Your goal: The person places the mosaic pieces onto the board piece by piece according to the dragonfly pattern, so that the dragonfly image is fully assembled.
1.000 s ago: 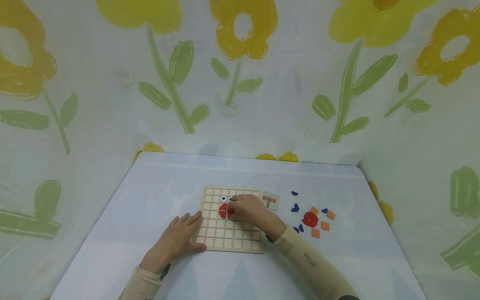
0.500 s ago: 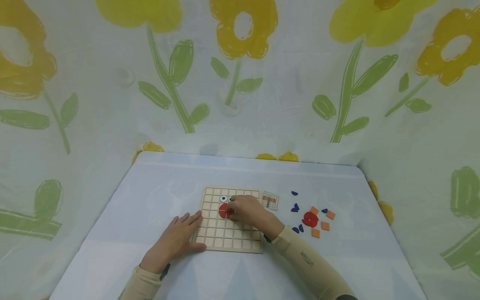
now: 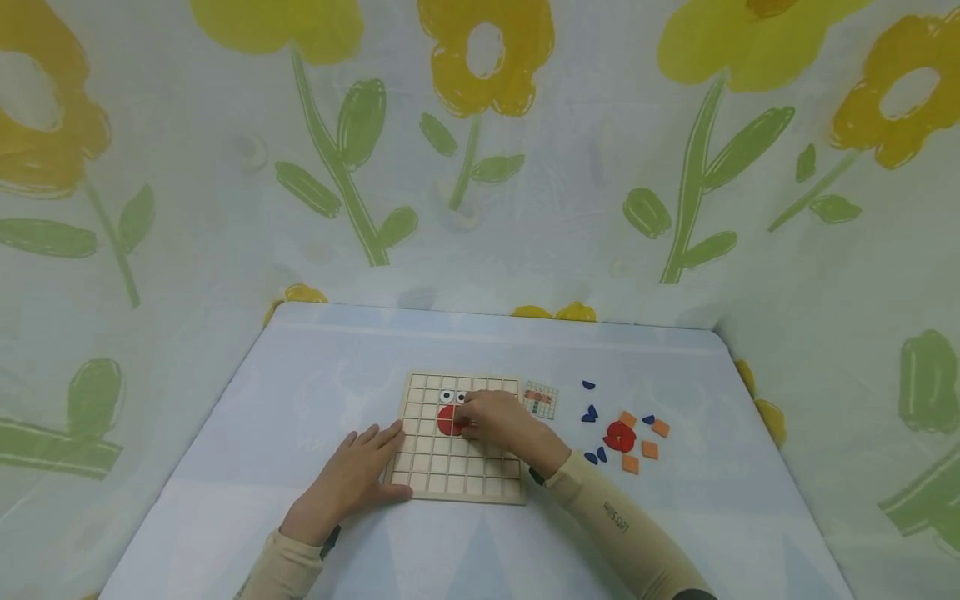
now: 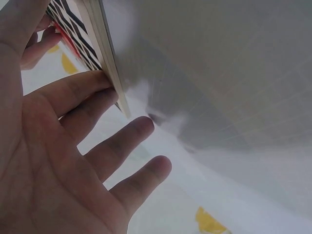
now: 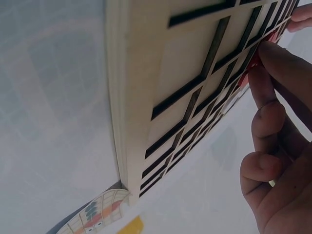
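A square wooden grid board [image 3: 457, 486] lies on the table in the head view. Two eye tiles [image 3: 447, 396] sit in its upper cells, above red rounded pieces [image 3: 446, 421]. My right hand [image 3: 501, 423] reaches over the board and partly covers these. In the right wrist view, its thumb and index finger pinch a red piece [image 5: 255, 59] at the grid; how well it is seated cannot be seen. My left hand [image 3: 354, 477] rests along the board's left edge, fingers extended. Fingertips [image 4: 108, 80] touch the board's side [image 4: 105, 44] in the left wrist view.
A small pattern card [image 3: 542, 401] lies just right of the board. Farther right are a cluster of red pieces [image 3: 620, 437], several orange squares [image 3: 650, 450] and several blue half-round pieces [image 3: 591, 414]. A flower-print cloth [image 3: 525, 250] surrounds the table.
The right hand makes only slight shifts at the red pieces on the board. The left hand and the loose pieces stay where they were.
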The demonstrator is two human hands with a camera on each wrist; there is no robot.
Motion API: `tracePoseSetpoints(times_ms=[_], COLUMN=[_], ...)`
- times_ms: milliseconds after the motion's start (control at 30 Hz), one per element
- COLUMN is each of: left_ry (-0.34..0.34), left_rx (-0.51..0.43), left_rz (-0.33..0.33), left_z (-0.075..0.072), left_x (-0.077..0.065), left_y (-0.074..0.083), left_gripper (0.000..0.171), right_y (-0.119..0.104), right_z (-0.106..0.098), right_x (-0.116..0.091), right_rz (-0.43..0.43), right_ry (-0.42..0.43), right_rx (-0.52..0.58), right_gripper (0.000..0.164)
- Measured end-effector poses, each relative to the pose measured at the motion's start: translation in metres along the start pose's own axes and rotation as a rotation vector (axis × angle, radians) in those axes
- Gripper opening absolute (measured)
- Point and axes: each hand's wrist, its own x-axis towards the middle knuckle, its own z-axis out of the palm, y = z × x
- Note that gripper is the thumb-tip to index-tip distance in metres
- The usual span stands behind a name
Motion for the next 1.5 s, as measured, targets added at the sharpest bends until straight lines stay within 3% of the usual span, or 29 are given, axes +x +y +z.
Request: tracePoseSetpoints(times_ms=[367, 633, 833, 1067, 1333, 1500], left_ry=[-0.004, -0.004, -0.001, 0.005, 0.002, 0.003], left_rx=[-0.023, -0.023, -0.029, -0.025, -0.039, -0.034], left_rz=[-0.006, -0.007, -0.011, -0.004, -0.012, -0.011], left_z=[-0.003, -0.004, -0.003, -0.004, -0.004, -0.002], left_x=[-0.001, -0.001, 0.0, 0.001, -0.001, -0.001], left_y=[0.001, 0.001, 0.001, 0.003, 0.004, 0.003], left_gripper=[0.092, 0.091, 0.092, 0.091, 0.09, 0.091], right_y=[-0.005, -0.006, -0.002, 0.02, 0.068, 0.097], right_z=[0.001, -0.001, -0.007, -0.018, -0.025, -0.032], right_x=[0.004, 0.0, -0.013, -0.05, -0.112, -0.154], right_rz=[0.021, 0.057, 0.145, 0.285, 0.393, 0.57], right_ry=[0.016, 0.02, 0.029, 0.16, 0.322, 0.298], right_rx=[-0.042, 0.011, 0.083, 0.125, 0.109, 0.149], right_gripper=[0.012, 0.018, 0.022, 0.031, 0.035, 0.039])
